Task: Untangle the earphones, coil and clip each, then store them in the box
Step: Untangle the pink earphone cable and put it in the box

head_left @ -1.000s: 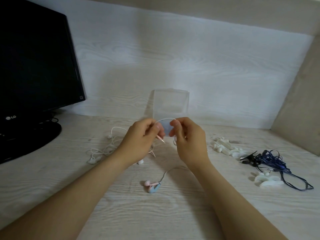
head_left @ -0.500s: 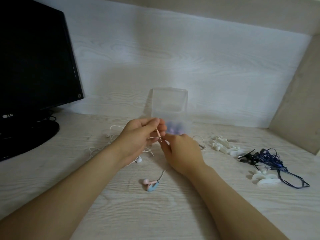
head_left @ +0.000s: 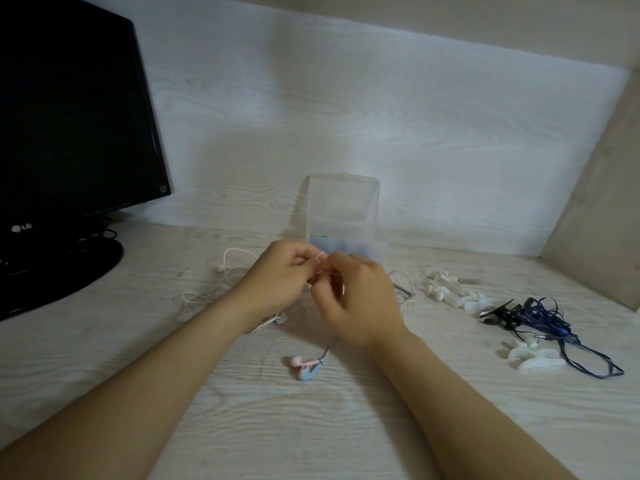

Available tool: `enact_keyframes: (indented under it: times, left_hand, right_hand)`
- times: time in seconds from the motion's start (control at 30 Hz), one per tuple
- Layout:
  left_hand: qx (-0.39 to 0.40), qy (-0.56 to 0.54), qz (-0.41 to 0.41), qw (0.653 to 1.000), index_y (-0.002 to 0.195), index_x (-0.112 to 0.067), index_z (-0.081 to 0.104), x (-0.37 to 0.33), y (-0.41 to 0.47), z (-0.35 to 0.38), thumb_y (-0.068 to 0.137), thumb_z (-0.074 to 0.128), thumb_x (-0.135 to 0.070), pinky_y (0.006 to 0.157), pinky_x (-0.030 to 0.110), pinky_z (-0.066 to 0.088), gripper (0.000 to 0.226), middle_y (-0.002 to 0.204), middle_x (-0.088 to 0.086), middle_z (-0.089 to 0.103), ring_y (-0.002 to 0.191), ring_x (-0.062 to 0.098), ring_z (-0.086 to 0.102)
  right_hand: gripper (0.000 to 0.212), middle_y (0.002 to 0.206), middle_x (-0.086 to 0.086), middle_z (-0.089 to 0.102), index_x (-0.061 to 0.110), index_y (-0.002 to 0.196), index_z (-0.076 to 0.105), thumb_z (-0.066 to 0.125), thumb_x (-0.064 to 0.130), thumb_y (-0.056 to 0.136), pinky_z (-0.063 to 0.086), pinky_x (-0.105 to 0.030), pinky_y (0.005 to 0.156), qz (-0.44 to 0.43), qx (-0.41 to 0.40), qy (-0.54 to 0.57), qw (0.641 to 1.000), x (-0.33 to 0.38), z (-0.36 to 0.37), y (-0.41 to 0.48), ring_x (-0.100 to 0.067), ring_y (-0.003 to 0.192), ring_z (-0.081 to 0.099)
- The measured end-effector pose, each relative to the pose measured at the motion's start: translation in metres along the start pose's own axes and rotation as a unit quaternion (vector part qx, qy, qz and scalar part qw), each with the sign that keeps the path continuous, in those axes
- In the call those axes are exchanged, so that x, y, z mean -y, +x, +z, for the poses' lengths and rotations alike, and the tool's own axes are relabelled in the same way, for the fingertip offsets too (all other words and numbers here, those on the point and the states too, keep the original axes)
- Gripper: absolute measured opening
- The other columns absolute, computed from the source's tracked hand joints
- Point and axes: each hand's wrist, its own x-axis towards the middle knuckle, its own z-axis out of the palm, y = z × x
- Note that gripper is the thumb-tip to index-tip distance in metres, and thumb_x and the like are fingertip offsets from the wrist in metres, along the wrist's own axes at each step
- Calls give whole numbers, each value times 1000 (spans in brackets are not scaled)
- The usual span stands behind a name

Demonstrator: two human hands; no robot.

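Coiling step, I'd judge: left hand (head_left: 277, 282) and right hand (head_left: 356, 306) met, both pinching the earphone cord (head_left: 328, 348), buds (head_left: 306, 367) on the counter (head_left: 346, 427) under the right wrist, box (head_left: 343, 202) just behind; next needs steady winding, then clipping; a second earlier the hands were higher and wider apart.
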Motion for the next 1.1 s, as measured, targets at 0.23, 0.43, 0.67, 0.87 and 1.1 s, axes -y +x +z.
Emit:
enact_keyframes:
  times: [0.23, 0.43, 0.67, 0.87, 1.1]
  left_hand:
    - [22, -9, -46, 999, 83, -7, 72, -4, 2, 4, 102, 44, 0, 63, 28, 37, 35, 67, 2, 63, 63, 14, 46]
    - [66, -142, -57, 986, 109, 0, 72, -13, -3, 3, 109, 43, -5, 67, 19, 40, 29, 88, 14, 77, 60, 10, 41]
    - [32, -150, -31, 988, 121, -10, 70, -9, -4, 8, 112, 48, -18, 70, 29, 32, 26, 113, 4, 80, 77, 5, 61]
    - [-97, -223, -13, 970, 125, 0, 65, -8, 0, 8, 112, 48, -13, 64, 8, 51, 25, 112, 8, 80, 98, 12, 78]
    - [-101, 47, 72, 991, 118, -12, 74, 14, 6, 1, 110, 53, -14, 92, 30, 56, 22, 106, -3, 81, 104, 15, 77]
  right_hand:
    - [12, 65, 12, 62, 24, 88, 68, 72, 33, 95, 52, -41, 73, 79, -97, 51, 991, -18, -7, 4, -10, 65, 61]
    - [12, 59, 12, 57, 22, 99, 71, 61, 26, 105, 37, -18, 58, 163, -82, 75, 980, -33, 2, 4, -7, 57, 56]
    - [17, 62, 2, 63, 21, 91, 67, 56, 29, 101, 45, -39, 54, 123, -11, 11, 992, -37, 17, -1, -25, 54, 55]
    - [19, 73, -3, 70, 16, 92, 66, 50, 24, 97, 45, -43, 66, -41, 61, -71, 995, -21, 23, -1, -34, 63, 63]
    - [18, 76, 1, 66, 15, 92, 66, 53, 25, 97, 41, -46, 73, -91, 9, -129, 987, -11, 25, 1, -25, 67, 58]
